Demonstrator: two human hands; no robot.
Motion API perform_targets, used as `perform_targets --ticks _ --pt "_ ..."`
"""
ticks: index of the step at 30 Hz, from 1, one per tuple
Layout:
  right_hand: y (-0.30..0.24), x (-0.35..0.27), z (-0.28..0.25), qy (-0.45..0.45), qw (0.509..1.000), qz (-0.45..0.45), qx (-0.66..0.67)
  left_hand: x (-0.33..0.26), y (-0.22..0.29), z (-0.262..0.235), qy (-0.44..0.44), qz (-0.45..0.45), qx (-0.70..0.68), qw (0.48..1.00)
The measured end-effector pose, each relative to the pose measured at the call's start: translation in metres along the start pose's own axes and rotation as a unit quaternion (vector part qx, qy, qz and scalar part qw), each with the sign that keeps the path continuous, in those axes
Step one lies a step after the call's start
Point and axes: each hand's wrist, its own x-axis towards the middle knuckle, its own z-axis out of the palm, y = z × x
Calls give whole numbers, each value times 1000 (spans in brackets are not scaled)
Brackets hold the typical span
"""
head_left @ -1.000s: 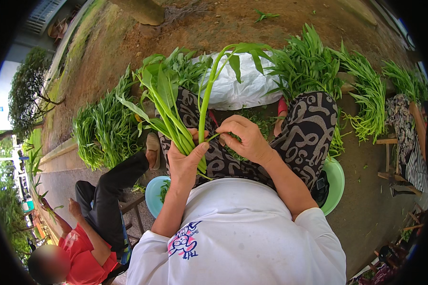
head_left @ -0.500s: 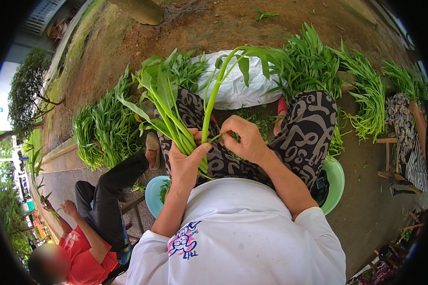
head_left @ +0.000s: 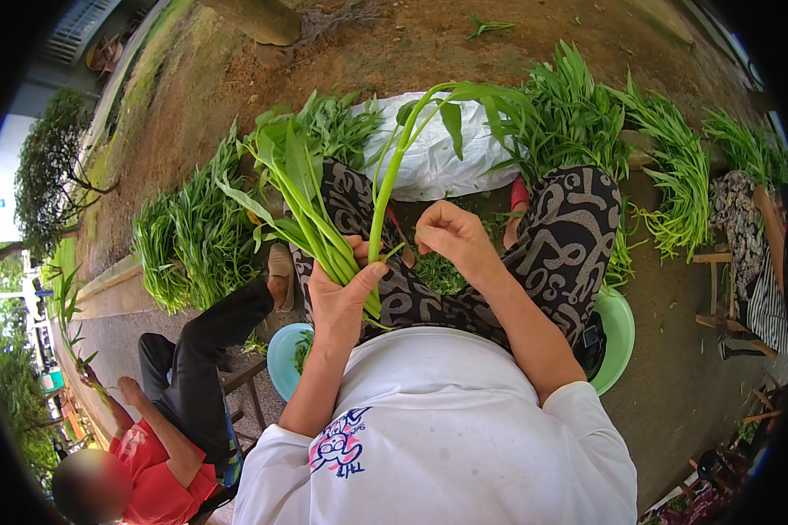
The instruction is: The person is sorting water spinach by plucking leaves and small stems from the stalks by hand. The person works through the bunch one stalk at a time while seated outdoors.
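My left hand (head_left: pixel 341 293) is wrapped round a bundle of water spinach stalks (head_left: pixel 311 214), leafy ends pointing up and away. One thicker stalk (head_left: pixel 390 188) stands apart, held near its base by the left thumb and fingers, its leafy tip arching right. A short thin side stem (head_left: pixel 394 254) sticks out beside the thumb. Just right of it is my right hand (head_left: pixel 455 241), with thumb and fingertips drawn together in a pinch, apart from the stalks. Whatever lies between those fingertips, if anything, is hidden.
Leafy heaps (head_left: pixel 197 236) lie left, and more greens (head_left: pixel 578 122) right of a white sack (head_left: pixel 446 162). Loose leaves (head_left: pixel 438 276) cover the ground between my legs. A blue basin (head_left: pixel 284 363) and a green basin (head_left: pixel 617 341) flank me. A person in red (head_left: pixel 162 459) sits left, handling stalks.
My right hand has drawn away from the side stem, slightly up and to the right. My left hand keeps its hold on the bundle, almost unmoved.
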Motion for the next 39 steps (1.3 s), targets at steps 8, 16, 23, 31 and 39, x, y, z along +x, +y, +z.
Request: perform_targets --ticks 8,16,23,31,39 --pt "-9 0 14 29 910 -281 -304 1 -3 -1 1 7 9 1000" --pt "-7 3 13 13 797 -411 -442 0 -3 -1 -1 9 15 1000" --pt "3 -2 17 -4 903 -276 -328 -1 -2 2 -4 -3 15 1000" --pt "13 0 14 -16 998 -63 15 0 0 6 -4 5 4 1000" --pt "-1 0 -3 4 992 -55 -117 1 -4 0 -1 19 8 1000"
